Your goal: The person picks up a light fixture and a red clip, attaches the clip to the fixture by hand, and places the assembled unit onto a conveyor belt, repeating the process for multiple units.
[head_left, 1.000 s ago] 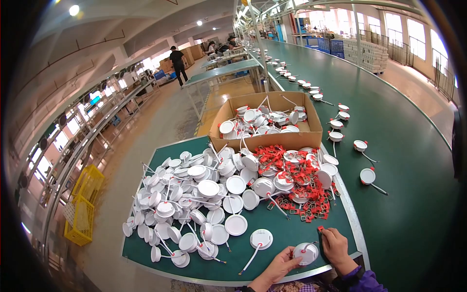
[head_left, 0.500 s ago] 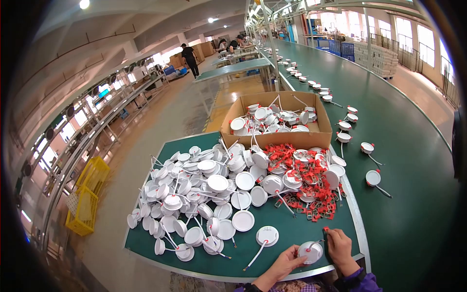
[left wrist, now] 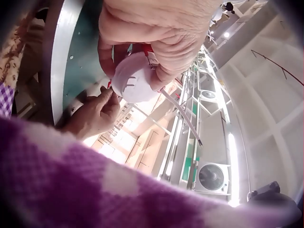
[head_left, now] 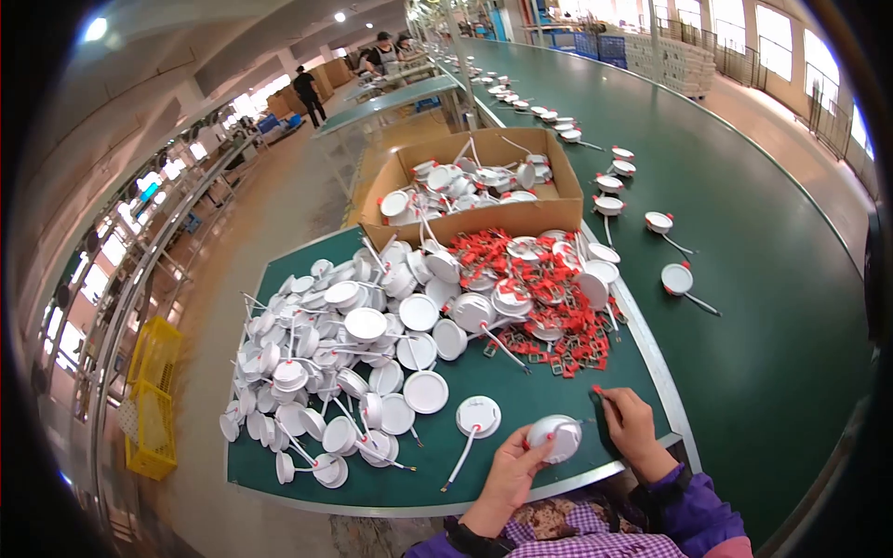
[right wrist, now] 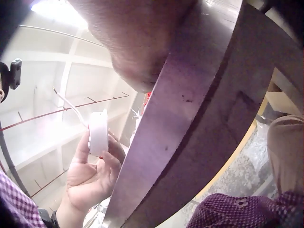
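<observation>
Near the table's front edge the left hand (head_left: 512,470) grips a round white lamp (head_left: 561,439) by its rim. In the left wrist view that lamp (left wrist: 135,78) lies between thumb and fingers, a red clip (left wrist: 148,49) at its side and its cable hanging free. To its right, the right hand (head_left: 634,426) pinches a small red clip (head_left: 596,389) between thumb and fingertips, apart from the lamp. A single white lamp (head_left: 478,416) with its cable lies on the green table left of the hands. In the right wrist view the right fingertips are hidden.
A heap of white lamps (head_left: 364,324) covers the table's left part. Red clips (head_left: 549,316) are piled behind the hands, before a cardboard box (head_left: 484,221) of lamps. Along the right runs a green conveyor (head_left: 744,307) carrying a row of lamps.
The head view has shifted. The lamp in the left hand has tilted, and its cable no longer shows across its face. The right hand still holds the red clip.
</observation>
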### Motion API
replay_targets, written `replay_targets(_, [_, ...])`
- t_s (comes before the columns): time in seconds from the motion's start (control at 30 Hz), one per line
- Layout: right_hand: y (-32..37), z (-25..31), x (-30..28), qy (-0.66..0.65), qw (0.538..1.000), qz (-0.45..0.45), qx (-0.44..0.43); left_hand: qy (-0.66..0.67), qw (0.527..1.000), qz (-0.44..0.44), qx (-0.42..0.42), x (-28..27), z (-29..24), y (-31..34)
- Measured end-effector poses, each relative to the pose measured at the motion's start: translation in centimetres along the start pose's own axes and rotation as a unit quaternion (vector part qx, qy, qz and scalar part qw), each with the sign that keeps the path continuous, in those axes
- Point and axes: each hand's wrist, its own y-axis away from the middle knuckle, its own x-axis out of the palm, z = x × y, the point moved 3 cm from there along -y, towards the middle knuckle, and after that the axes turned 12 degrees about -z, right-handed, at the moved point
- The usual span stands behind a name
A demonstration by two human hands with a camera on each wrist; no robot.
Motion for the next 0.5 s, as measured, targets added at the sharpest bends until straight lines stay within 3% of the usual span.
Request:
replay_targets(0.07, [0.1, 0.2, -0.1, -0.011, 0.998, 0.006, 0.062, 0.013, 1.0, -0.019, 0.004, 0.0, -0.6, 0.0])
replay_targets(0.13, [0.8, 0.0, -0.2, -0.078, 0.98, 0.01, 0.181, 0.024, 0.999, -0.028, 0.025, -0.2, -1.0, 0.1])
replay_targets(0.23, [0.3, 1.8, -0.9, -0.121, 0.968, 0.022, 0.218, 0.02, 0.998, -0.022, 0.052, -0.7, -1.1, -0.2])
replay_targets(0.3, [-0.3, 3.3, -1.3, -0.122, 0.967, 0.023, 0.224, 0.039, 0.997, -0.031, 0.061, -0.1, -1.4, -0.1])
replay_targets(0.37, [-0.6, 4.9, -1.7, -0.132, 0.98, 0.018, 0.147, 0.052, 0.997, -0.028, 0.059, 0.3, -1.4, 0.1])
replay_targets(0.5, [-0.5, 6.6, -1.7, -0.114, 0.99, 0.032, 0.079, -0.011, 0.991, -0.053, 0.121, 0.8, -1.7, 0.5])
